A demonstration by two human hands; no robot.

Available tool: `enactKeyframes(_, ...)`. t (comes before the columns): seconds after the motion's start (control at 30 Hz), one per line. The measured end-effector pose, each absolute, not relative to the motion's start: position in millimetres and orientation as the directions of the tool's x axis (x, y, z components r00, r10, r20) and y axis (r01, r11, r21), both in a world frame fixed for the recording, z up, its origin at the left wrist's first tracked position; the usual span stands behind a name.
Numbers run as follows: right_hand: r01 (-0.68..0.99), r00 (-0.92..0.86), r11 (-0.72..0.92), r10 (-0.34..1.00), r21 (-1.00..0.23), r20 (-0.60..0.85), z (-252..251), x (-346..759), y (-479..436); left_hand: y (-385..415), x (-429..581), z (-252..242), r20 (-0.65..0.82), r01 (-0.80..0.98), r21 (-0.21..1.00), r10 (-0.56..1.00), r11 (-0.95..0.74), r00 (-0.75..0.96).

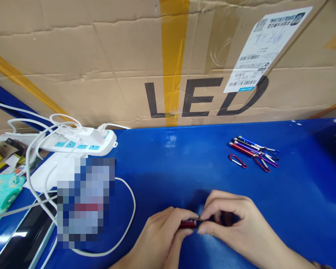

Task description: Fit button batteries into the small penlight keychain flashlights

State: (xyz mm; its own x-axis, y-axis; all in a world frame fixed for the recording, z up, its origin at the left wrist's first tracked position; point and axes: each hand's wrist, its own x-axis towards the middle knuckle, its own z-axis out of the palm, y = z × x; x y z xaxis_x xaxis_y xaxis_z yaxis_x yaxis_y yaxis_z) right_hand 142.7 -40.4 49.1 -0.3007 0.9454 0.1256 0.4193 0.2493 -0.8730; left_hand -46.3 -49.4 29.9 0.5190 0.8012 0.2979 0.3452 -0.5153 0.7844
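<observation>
My left hand (pixel 164 233) is closed around a short red metal tube that looks like a keychain flashlight (pixel 188 224), held low over the blue table. My right hand (pixel 235 220) pinches the tube's dark right end between thumb and index finger. Whatever small part lies between those fingertips is mostly hidden. Farther back on the right, several slim metal keychain flashlights (pixel 245 150) in red, purple and blue lie side by side, with carabiner clips at their right ends. A loose red carabiner (pixel 237 161) lies just in front of them.
A large cardboard box (pixel 114 74) marked LED stands along the back of the blue table (pixel 162 168). At left are a white power strip (pixel 81 144) with tangled cables, a dark-screened phone (pixel 25 231), a pixelated object (pixel 86 201) and a teal packet (pixel 2 198).
</observation>
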Motion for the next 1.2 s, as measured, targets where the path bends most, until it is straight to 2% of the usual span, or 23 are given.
enactKeyframes(0.13,0.440,-0.328,0.526,0.849,-0.728,0.415,51.1,148.4,-39.7,-50.4,-46.2,29.1,0.196,0.342,0.854,0.851,-0.392,0.487)
enactKeyframes(0.27,0.450,-0.404,0.648,0.761,-0.614,0.508,52.3,151.7,-39.6,-49.9,-46.8,31.6,0.151,0.323,0.884,0.861,-0.338,0.486)
enactKeyframes(0.43,0.443,-0.387,0.630,0.776,-0.638,0.498,46.4,152.6,-41.1,-49.2,-47.0,30.7,0.178,0.310,0.884,0.865,-0.351,0.470)
enactKeyframes(0.67,0.442,-0.384,0.591,0.805,-0.675,0.453,48.4,149.1,-39.9,-49.3,-46.5,32.8,0.087,0.336,0.899,0.867,-0.280,0.491)
enactKeyframes(0.83,0.457,-0.379,0.584,0.810,-0.671,0.448,52.0,146.5,-38.5,-49.4,-46.5,29.9,0.111,0.303,0.906,0.857,-0.295,0.503)
enactKeyframes(1.2,0.380,-0.389,0.544,0.828,-0.748,0.405,52.4,143.7,-38.5,-50.0,-45.2,26.9,0.091,0.287,0.916,0.843,-0.279,0.530)
